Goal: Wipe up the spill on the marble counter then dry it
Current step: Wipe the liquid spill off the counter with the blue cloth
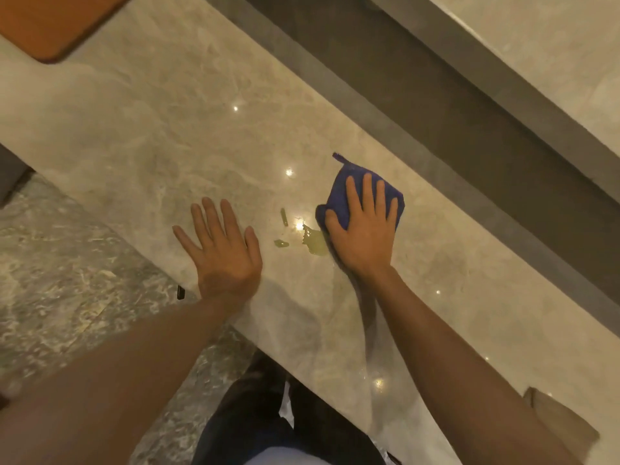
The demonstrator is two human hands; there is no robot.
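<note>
At the bottom of the frame a person's dark trousers (255,427) stand on a mottled grey stone floor (67,263), with both bare forearms reaching up into the picture. At lower right a flat brown paper-like sheet (560,421) lies on the pale marble worktop (167,129), which runs as a long band from upper left to lower right. A small dark object (181,292) sits at the worktop's near edge, just beside the left wrist.

The left hand (223,253), left of centre, rests palm down on the marble, its fingers straight and spread, holding nothing. The right hand (364,226), right of centre, presses flat on a folded blue cloth (342,193), fingers extended and slightly spread over it, thumb at the cloth's left edge. The cloth's long axis runs from lower left toward upper right, and a small loop tag (338,157) at its far corner points to the upper left.

Between the two hands lies the spill (315,241), a yellowish puddle touching the heel of the right hand, with two smaller streaks to its left. Ceiling lights glint off the polished stone around it.

Beyond the worktop a dark grey channel (419,95) runs parallel to it, then a second pale surface (536,55) at upper right. An orange-brown mat (57,25) fills the upper left corner.
</note>
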